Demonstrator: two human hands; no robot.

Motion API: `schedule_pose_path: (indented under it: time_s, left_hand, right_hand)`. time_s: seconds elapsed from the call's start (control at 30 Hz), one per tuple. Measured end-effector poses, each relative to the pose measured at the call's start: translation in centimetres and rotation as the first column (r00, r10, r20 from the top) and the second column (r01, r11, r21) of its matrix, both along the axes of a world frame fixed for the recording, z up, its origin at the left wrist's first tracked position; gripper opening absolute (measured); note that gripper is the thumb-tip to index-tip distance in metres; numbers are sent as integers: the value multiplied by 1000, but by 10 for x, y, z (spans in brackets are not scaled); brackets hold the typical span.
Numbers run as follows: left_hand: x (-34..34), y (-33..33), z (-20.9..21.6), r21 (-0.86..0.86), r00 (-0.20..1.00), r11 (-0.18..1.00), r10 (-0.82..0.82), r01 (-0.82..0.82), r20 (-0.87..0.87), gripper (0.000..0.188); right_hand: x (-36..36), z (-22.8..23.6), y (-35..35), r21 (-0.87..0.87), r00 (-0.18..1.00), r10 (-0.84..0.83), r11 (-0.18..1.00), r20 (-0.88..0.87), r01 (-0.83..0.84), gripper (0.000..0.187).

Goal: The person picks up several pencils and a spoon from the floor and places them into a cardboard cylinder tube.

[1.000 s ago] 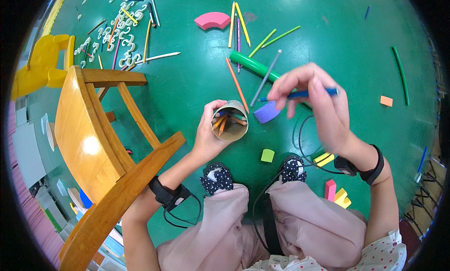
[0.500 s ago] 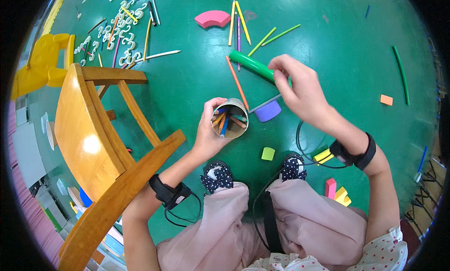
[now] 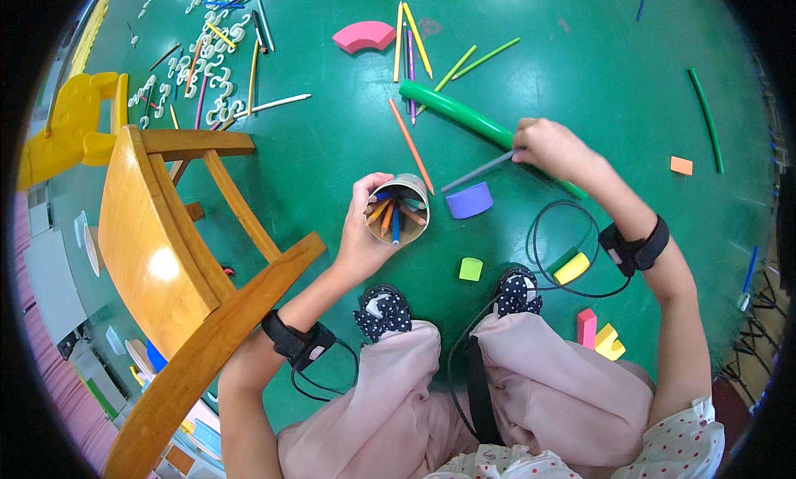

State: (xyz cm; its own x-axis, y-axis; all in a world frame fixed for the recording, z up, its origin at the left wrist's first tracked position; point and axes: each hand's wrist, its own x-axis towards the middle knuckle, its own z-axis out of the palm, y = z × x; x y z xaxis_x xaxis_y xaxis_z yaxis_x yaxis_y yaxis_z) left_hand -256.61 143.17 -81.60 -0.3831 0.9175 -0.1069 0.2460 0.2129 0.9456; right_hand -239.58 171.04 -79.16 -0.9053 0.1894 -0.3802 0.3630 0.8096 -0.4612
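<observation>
Looking down remotely past the wearer's pale pink cloth trousers (image 3: pixel 373 388), I am seeing two dark, white-dotted shoes (image 3: pixel 384 312) resting on the glossy green floor (image 3: pixel 630 89). To their left, a varnished yellow-brown wooden chair (image 3: pixel 162 247) is standing. Just ahead of the shoes, a small lime-green block (image 3: pixel 471 268) is lying near a curved yellow block (image 3: pixel 571 268).

Left hand (image 3: pixel 362 234): I am observing it curling around a round, open-topped container (image 3: pixel 412 235), gripping the outside. Several orange, brown and blue pencils (image 3: pixel 385 222) are leaning within.

Right hand (image 3: pixel 554 150): its fingers are closing on the upper right end of a slim grey pencil (image 3: pixel 478 172); I am not able to tell whether the pencil is touching the floor. Its other end is pointing toward the container, beside a curved purple block (image 3: pixel 470 200).

Beyond, I am noting a slender orange pencil (image 3: pixel 411 146) lying near a thick green cylinder (image 3: pixel 456 110), which is passing beneath the right hand. Farther off, two light-green sticks (image 3: pixel 487 58) and an arched pink block (image 3: pixel 365 36) are lying; far left, white curly pieces (image 3: pixel 217 79) are scattering among more pencils.
</observation>
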Motion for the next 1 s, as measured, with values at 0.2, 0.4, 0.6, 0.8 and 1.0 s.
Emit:
schedule_pose_path:
  time_s: [0.2,0.4,0.6,0.8,1.0]
  left_hand:
    - [-1,0,-3,-20,1000,1000,1,-1,23,80]
    - [0,0,-1,-16,999,999,30,-30,18,79]
    - [1,2,-3,-5,999,1000,21,-21,35,81]
    - [1,4,2,34,999,998,46,-46,23,74]
    - [0,3,-1,-24,999,1000,-3,4,42,81]
  right_hand:
    - [-33,98,-4,-231,920,-145,971,-365,62,21]
    - [-41,144,-36,-261,858,-27,957,-513,-126,15]
    - [-43,117,-62,-254,870,95,936,-484,-244,13]
    - [-43,97,-82,-420,757,-16,839,-653,-345,10]
    - [-53,27,-35,21,951,-37,999,-306,45,16]
